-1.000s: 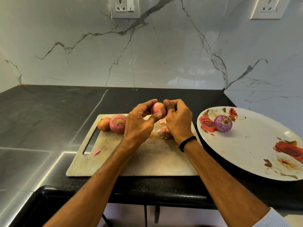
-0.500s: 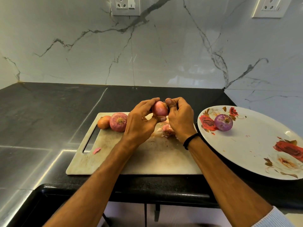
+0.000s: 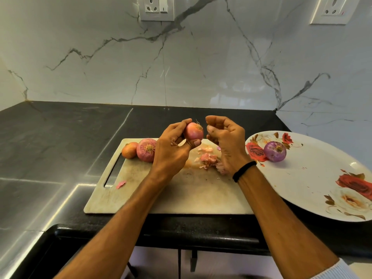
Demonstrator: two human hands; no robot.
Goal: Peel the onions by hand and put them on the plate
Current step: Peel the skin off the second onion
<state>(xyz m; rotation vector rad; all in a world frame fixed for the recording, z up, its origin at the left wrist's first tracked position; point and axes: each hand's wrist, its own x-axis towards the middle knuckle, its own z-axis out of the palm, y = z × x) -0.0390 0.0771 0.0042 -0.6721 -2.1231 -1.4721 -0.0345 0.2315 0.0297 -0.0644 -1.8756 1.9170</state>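
My left hand (image 3: 171, 150) grips a small pink onion (image 3: 193, 132) above the cutting board (image 3: 181, 194), its root tuft pointing up and right. My right hand (image 3: 227, 141) hovers just right of that onion with fingers curled, a small gap between them; I see nothing in it. A peeled purple onion (image 3: 275, 151) lies on the white flowered plate (image 3: 314, 178) at the right. Two unpeeled onions, a small orange one (image 3: 129, 150) and a larger pink one (image 3: 146, 150), sit at the board's far left corner.
Loose onion skins (image 3: 207, 159) are heaped on the board under my right hand, and one pink scrap (image 3: 120, 184) lies near the board's handle slot. Black counter (image 3: 50, 141) surrounds the board, with its front edge close to me. A marble wall with sockets rises behind.
My right hand has come off the onion and moved slightly right, leaving a gap. The left hand has turned the onion, so its root tuft now shows on top.
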